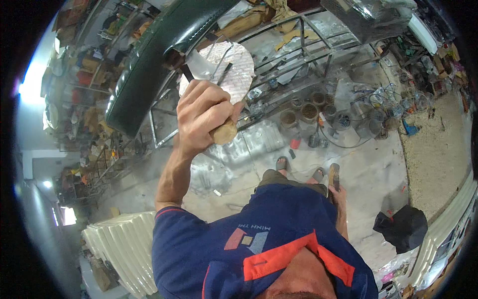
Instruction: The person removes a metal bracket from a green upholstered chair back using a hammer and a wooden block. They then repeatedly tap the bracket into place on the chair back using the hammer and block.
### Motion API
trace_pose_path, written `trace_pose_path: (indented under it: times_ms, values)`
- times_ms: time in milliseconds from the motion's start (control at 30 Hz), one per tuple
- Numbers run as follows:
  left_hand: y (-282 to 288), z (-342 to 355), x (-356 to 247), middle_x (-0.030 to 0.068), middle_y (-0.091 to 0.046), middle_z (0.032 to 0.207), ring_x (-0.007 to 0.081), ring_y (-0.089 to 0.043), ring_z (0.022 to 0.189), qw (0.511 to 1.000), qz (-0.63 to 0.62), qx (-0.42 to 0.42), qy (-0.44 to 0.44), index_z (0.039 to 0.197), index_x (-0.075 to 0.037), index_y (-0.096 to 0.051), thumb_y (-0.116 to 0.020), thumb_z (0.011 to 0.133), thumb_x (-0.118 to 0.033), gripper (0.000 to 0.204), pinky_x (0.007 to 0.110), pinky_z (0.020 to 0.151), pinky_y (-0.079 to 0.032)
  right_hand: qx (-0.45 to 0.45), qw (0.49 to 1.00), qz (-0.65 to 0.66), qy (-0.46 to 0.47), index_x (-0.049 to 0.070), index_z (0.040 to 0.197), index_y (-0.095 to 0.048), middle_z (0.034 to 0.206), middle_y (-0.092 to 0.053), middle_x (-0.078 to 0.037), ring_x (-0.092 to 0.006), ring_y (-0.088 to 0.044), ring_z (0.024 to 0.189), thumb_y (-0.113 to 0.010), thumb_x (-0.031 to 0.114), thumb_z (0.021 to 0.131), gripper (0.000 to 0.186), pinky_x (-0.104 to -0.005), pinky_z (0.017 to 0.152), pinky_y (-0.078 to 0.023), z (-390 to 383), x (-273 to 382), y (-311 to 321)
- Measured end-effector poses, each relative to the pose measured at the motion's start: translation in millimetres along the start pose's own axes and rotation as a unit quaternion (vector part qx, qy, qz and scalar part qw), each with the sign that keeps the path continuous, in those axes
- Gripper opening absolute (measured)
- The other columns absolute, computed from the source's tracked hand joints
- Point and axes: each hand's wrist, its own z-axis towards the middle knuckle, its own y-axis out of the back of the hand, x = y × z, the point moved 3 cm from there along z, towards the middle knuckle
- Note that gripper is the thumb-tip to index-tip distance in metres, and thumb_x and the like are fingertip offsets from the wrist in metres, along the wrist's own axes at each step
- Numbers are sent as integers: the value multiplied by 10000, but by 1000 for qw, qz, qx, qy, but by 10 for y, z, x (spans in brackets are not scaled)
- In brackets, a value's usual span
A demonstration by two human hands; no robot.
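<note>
Tan, round-ended wooden-handled tool [223, 132], one, fills our curled left hand [203, 112]; our right hand [339, 196] clasps one narrow brown piece [334, 176].

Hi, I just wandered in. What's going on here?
A person in a navy shirt is standing in a cluttered workshop. The raised left hand grips a wooden-handled tool near a dark green padded piece; whether the tool touches it, I can't tell. The right hand, low by the person's side, holds a brown object, too small to make out. Beyond the left hand are a round silvery sheet and a metal frame.
</note>
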Motion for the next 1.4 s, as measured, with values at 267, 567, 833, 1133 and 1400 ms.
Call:
trace_pose_path:
  times_ms: [267,567,833,1133,1400]
  values:
    - [-24,52,54,9,-633,757,205,-628,689,999,2,29,22,817,-112,-612,-950,688,-85,363,382,694,-483,7,997,-76,0,-52,1085,-757,943,-766,-118,-197,-692,828,-851,313,828,456,-366,771,-553,60,48,-52]
    - [13,30,96,6,-624,756,197,-616,675,1000,7,13,28,840,-121,-616,-944,699,-98,357,369,631,-459,58,997,-31,-44,-50,1132,-728,900,-737,-121,-183,-684,739,-840,320,835,488,-361,676,-563,332,189,10]
    - [-2,134,112,25,-625,776,213,-625,688,998,-26,62,-10,889,-87,-631,-932,725,-82,344,386,637,-486,13,994,-108,-30,-30,1077,-744,846,-719,-94,-191,-672,691,-826,306,843,418,-386,620,-568,475,340,71]
    - [-13,7,266,-6,-609,802,196,-622,739,999,-22,31,-5,980,-117,-720,-836,742,-190,275,368,699,-455,18,991,-127,-41,-32,1087,-777,923,-770,-114,-200,-704,815,-872,373,807,502,-370,748,-560,409,68,98]
    - [77,70,263,7,-612,784,204,-614,704,1000,-8,-8,-28,899,-109,-691,-879,711,-157,271,371,669,-455,1,975,-221,-14,-24,1073,-795,894,-781,-120,-201,-708,795,-865,414,794,523,-367,750,-556,316,72,-5]
